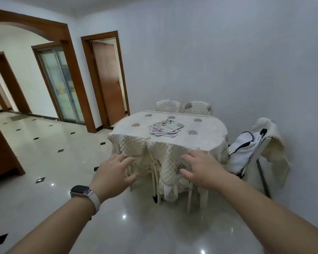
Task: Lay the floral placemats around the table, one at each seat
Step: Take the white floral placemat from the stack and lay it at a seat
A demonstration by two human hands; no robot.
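Placemats: the floral placemats (166, 127) lie in one loose, fanned stack near the middle of the bench (206, 142), on its cream flowered cloth; none sits at a seat.
Progress: as I judge it nothing is laid yet, so the whole job is left; the stack has to be taken up first, then one mat dealt to each seat.
Seats: two far chairs (168, 106) stand against the wall side; two near chairs (128, 145) in quilted covers are tucked in on my side; a side chair (270, 143) at the right end carries a white bag (244, 149); I count four or five places to fill.
Hands: my left hand (114, 173) and right hand (202, 167) are apart, fingers spread and loose, holding nothing; both reach toward the near chair backs, well short of the stack — whether they touch the covers I cannot tell.
Wrist: a watch (81, 191) on a pale strap, on my left.
Around: a glossy tiled floor (44, 143); brown wooden doorways off to the left.
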